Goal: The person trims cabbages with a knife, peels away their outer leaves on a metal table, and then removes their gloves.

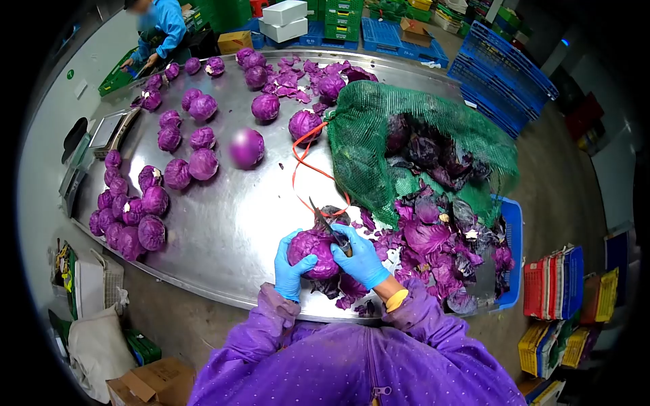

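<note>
Near the table's front edge I hold a red cabbage (pixel 315 253) between my hands. My left hand (pixel 292 264), in a blue glove, wraps its left side with the thumb across the front. My right hand (pixel 360 259), also gloved, grips a knife (pixel 328 227) with a dark blade and presses against the cabbage's right side. Loose purple cabbage leaves (pixel 426 237) are heaped to the right of my right hand. Behind them lies a green mesh sack (pixel 365 135) with dark cabbages inside, its orange drawstring (pixel 295 162) trailing over the metal.
Many trimmed cabbages (pixel 203 164) stand across the left of the metal table (pixel 237 223). A scale (pixel 108 132) is at the left edge. A blue bin (pixel 516 237) holds leaves at the right. Another person (pixel 166 30) works at the far left. Blue pallets (pixel 497 74) stand beyond.
</note>
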### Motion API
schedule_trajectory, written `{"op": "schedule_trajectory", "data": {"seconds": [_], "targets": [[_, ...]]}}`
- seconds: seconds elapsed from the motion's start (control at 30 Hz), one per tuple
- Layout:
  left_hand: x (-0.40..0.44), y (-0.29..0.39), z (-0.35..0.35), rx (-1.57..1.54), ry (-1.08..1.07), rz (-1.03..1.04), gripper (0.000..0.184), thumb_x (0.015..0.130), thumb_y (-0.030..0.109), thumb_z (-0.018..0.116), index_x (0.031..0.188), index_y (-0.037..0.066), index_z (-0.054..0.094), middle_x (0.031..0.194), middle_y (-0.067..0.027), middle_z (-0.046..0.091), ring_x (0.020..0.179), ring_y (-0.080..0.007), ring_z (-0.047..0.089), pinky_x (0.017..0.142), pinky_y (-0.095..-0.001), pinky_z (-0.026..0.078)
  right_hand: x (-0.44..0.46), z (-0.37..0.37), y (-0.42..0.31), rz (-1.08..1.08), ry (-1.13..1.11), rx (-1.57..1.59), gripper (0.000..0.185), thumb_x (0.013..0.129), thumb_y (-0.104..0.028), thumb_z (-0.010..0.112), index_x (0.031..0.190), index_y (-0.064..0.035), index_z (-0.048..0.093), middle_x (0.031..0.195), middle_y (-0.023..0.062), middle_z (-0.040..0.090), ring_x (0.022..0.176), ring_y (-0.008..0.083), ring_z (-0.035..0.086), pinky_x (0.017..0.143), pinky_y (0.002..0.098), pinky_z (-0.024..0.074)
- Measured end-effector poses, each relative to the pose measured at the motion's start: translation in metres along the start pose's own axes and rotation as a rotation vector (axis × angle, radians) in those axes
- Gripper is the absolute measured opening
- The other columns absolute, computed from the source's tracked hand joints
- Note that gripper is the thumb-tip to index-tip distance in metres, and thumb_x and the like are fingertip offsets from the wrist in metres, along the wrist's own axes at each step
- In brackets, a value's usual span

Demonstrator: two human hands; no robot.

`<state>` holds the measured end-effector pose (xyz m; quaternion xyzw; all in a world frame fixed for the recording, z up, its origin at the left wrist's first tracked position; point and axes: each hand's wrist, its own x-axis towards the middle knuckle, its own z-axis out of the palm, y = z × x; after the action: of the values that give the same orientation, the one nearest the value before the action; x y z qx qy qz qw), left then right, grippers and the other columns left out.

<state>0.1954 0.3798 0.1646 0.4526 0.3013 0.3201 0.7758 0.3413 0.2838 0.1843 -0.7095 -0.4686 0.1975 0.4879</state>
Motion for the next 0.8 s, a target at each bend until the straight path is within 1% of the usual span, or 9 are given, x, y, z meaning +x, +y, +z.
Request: {"op": "schedule_trajectory", "data": {"seconds": [0.2, 0.23, 0.4, 0.47, 0.53, 0.6, 0.67, 0.73, 0.8], "targets": [[-0.014, -0.018, -0.01, 0.028, 0.077, 0.012, 0.073, 0.063, 0.017, 0.082, 0.123, 0.001, 0.044, 0.116, -0.0107, 0.051, 0.105, -0.0214, 0.053, 0.094, -0.0339, 0.045, -0.007, 0.018, 0.023, 0.229, -0.008, -0.038, 0.036, 0.079, -0.013, 0.06, 0.113, -0.0049, 0.051, 0.074, 0.0148, 0.059, 0.064, 0.0225, 0.06, 0.062, 0.0326, 0.0483], [-0.015, -0.019, -0.012, 0.029, 0.091, 0.03, 0.073, 0.063, 0.02, 0.081, 0.123, 0.001, 0.044, 0.116, -0.0111, 0.051, 0.105, -0.022, 0.053, 0.093, -0.0344, 0.045, -0.005, 0.014, 0.012, 0.28, -0.038, -0.019, 0.032, 0.08, -0.014, 0.056, 0.109, -0.0038, 0.048, 0.083, 0.0187, 0.061, 0.074, 0.0327, 0.062, 0.068, 0.0387, 0.0483], [-0.021, -0.001, -0.016, -0.236, 0.107, 0.115, 0.079, 0.064, 0.039, 0.075, 0.125, 0.0, 0.043, 0.117, -0.0131, 0.051, 0.104, -0.0258, 0.055, 0.093, -0.0378, 0.046, -0.029, 0.016, 0.083, 0.524, -0.066, -0.159, 0.034, 0.078, -0.014, 0.056, 0.11, -0.0018, 0.053, 0.095, 0.0225, 0.062, 0.088, 0.0351, 0.061, 0.077, 0.0382, 0.0488], [-0.013, 0.02, -0.016, -0.26, 0.113, 0.195, 0.078, 0.065, 0.039, 0.075, 0.125, 0.0, 0.043, 0.116, -0.013, 0.051, 0.104, -0.0257, 0.054, 0.093, -0.038, 0.046, -0.045, 0.02, 0.105, 0.35, 0.02, -0.167, 0.04, 0.079, -0.014, 0.061, 0.115, -0.0002, 0.052, 0.097, 0.0174, 0.063, 0.091, 0.026, 0.062, 0.079, 0.0339, 0.048], [0.004, 0.019, -0.045, -0.115, 0.204, 0.266, 0.079, 0.063, 0.032, 0.08, 0.126, 0.001, 0.044, 0.117, -0.0106, 0.051, 0.105, -0.0231, 0.053, 0.094, -0.0353, 0.045, -0.042, 0.012, 0.093, 0.244, 0.077, -0.206, 0.044, 0.078, -0.016, 0.063, 0.118, 0.0004, 0.052, 0.101, 0.0166, 0.062, 0.1, 0.027, 0.059, 0.089, 0.0326, 0.0448], [0.02, 0.015, -0.081, 0.116, 0.317, 0.334, 0.08, 0.061, 0.026, 0.083, 0.127, 0.002, 0.044, 0.116, -0.0091, 0.051, 0.106, -0.0216, 0.051, 0.094, -0.0339, 0.044, -0.038, 0.008, 0.102, 0.13, 0.096, -0.277, 0.038, 0.08, -0.019, 0.064, 0.113, -0.0012, 0.055, 0.094, 0.0117, 0.064, 0.083, 0.0227, 0.062, 0.074, 0.0318, 0.0508], [0.029, 0.021, -0.107, 0.242, 0.415, 0.4, 0.078, 0.06, 0.015, 0.084, 0.126, 0.003, 0.045, 0.116, -0.0076, 0.05, 0.106, -0.0207, 0.05, 0.096, -0.033, 0.041, -0.026, -0.003, 0.057, 0.604, -0.116, 0.14, 0.031, 0.081, -0.02, 0.063, 0.105, -0.0011, 0.058, 0.087, 0.0103, 0.064, 0.071, 0.0177, 0.061, 0.065, 0.0301, 0.0508], [0.037, 0.02, -0.131, 0.422, 0.492, 0.473, 0.073, 0.062, 0.012, 0.082, 0.125, 0.003, 0.046, 0.117, -0.0082, 0.05, 0.108, -0.021, 0.049, 0.098, -0.0331, 0.038, -0.023, 0.004, 0.04, 0.755, -0.252, 0.191, 0.025, 0.081, -0.022, 0.063, 0.097, -0.0028, 0.059, 0.079, 0.0055, 0.06, 0.05, 0.0089, 0.05, 0.044, 0.0234, 0.0421], [0.05, 0.016, -0.164, 0.6, 0.589, 0.499, 0.078, 0.058, 0.011, 0.084, 0.125, 0.003, 0.045, 0.121, -0.0095, 0.049, 0.109, -0.0229, 0.048, 0.099, -0.0335, 0.037, -0.022, 0.014, 0.025, 0.789, -0.322, 0.214, 0.031, 0.08, -0.025, 0.065, 0.098, -0.0019, 0.057, 0.077, 0.0067, 0.059, 0.056, 0.013, 0.053, 0.05, 0.0272, 0.0454]]}}
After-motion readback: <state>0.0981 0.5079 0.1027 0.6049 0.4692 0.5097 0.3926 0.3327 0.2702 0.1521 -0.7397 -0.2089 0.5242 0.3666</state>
